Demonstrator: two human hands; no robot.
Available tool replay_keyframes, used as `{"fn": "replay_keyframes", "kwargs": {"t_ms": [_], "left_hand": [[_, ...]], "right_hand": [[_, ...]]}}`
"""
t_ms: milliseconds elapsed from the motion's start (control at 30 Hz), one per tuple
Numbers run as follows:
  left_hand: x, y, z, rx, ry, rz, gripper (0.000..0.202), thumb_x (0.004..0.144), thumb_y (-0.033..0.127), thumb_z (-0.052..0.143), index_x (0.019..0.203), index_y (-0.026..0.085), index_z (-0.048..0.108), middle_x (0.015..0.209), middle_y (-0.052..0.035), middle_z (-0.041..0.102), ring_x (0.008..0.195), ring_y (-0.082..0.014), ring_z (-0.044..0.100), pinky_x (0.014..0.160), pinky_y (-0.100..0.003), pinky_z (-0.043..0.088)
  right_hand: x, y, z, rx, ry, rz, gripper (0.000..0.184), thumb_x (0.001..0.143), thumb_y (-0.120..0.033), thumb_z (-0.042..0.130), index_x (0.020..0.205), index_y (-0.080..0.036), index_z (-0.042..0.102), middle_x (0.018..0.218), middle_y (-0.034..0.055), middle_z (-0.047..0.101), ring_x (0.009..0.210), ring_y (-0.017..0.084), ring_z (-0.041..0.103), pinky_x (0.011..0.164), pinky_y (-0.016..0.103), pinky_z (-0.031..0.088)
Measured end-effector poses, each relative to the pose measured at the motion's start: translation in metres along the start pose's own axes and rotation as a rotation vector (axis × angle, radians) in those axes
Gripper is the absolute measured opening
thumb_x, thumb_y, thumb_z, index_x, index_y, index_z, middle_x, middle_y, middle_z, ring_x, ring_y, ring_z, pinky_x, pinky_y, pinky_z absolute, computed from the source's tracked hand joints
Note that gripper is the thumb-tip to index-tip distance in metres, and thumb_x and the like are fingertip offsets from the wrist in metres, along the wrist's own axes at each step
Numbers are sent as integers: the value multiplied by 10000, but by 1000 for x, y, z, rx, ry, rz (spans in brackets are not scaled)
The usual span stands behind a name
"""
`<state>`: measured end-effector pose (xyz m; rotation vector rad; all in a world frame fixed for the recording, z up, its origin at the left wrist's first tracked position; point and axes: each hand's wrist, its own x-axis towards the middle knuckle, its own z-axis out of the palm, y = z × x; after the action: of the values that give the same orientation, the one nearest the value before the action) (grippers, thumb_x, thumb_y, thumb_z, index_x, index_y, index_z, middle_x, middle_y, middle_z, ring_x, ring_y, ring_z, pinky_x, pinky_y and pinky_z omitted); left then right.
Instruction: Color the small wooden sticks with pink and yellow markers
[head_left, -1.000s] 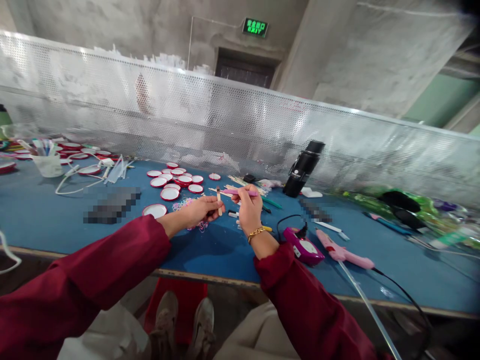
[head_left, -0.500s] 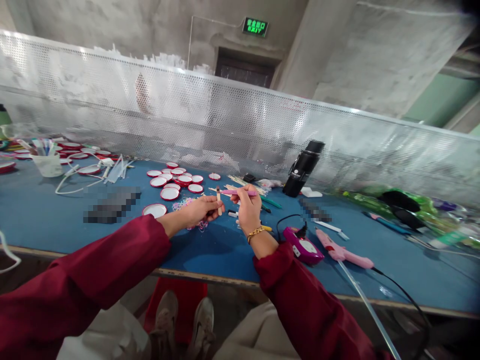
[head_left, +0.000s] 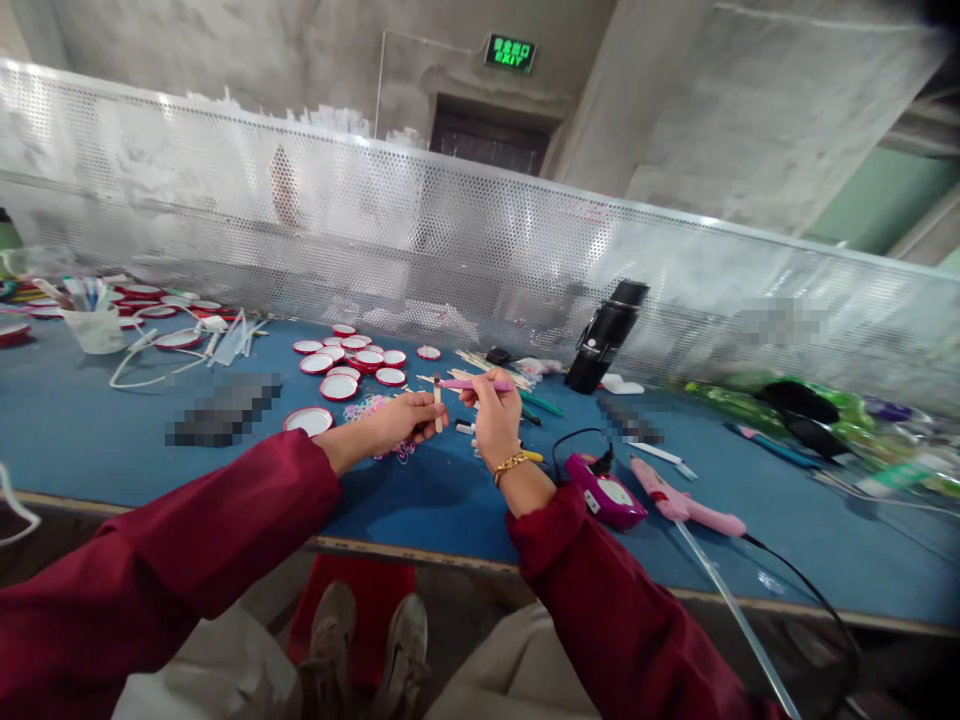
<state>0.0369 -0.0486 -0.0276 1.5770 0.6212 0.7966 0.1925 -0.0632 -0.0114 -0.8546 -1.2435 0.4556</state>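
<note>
My left hand (head_left: 405, 418) is closed around a small flat wooden stick (head_left: 439, 415), held upright with a dark patch at its top. My right hand (head_left: 495, 422) grips a slim pink pen-like tool (head_left: 466, 384), roughly level, whose tip points left and meets or nearly meets the stick's dark top. Exactly what the tip is too small to make out. Beneath and behind my left hand lies a pile of small coloured bands (head_left: 366, 406). Red-rimmed white lids (head_left: 341, 386) are grouped beyond it, and one larger lid (head_left: 309, 421) sits by my left wrist.
Right of my right wrist are a purple box (head_left: 606, 492) with a cord and a pink glue gun (head_left: 694, 508) with a clear glue stick. A black bottle (head_left: 607, 337) stands near the perforated metal screen (head_left: 480, 240). A white cup (head_left: 94, 330) with pens stands far left.
Almost nothing differs. Both hands keep their grips, and the pink tool stays at the top of the wooden stick.
</note>
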Motion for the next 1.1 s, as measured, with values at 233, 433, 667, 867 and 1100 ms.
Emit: {"fn": "replay_keyframes", "kwargs": {"t_ms": [233,433,667,867,1100], "left_hand": [[0,1,0,22,13,-6,302,835,432,542,739,146,559,552,27,479,459,-63,408,443,-198,311],[1,4,0,36,3,17,327,842,452,529,730,146,555,543,29,471,460,-62,409,445,-199,289],[0,6,1,36,7,49,317,852,432,524,728,141,545,556,28,474,469,-61,422,452,-201,307],[1,5,0,65,13,46,327,865,437,509,745,136,553,565,24,485,473,-61,436,458,-196,321],[0,6,2,76,-2,46,319,862,444,511,768,143,562,581,23,489,487,-65,445,471,-200,335]], "right_hand": [[0,-4,-1,-2,-8,8,182,804,-273,533,642,-200,495,536,-36,571,517,107,522,542,246,429],[5,-5,-6,69,55,-2,175,787,-261,533,627,-204,494,524,-37,565,497,105,515,515,239,409],[16,0,-18,171,127,-39,157,762,-242,512,612,-209,478,482,-49,504,459,99,480,466,229,363],[9,2,-12,130,55,-10,165,775,-230,530,615,-200,506,491,-39,551,473,100,494,489,228,380],[3,0,-8,64,-17,7,163,800,-272,538,656,-198,523,550,-32,589,518,106,532,531,240,416]]}}
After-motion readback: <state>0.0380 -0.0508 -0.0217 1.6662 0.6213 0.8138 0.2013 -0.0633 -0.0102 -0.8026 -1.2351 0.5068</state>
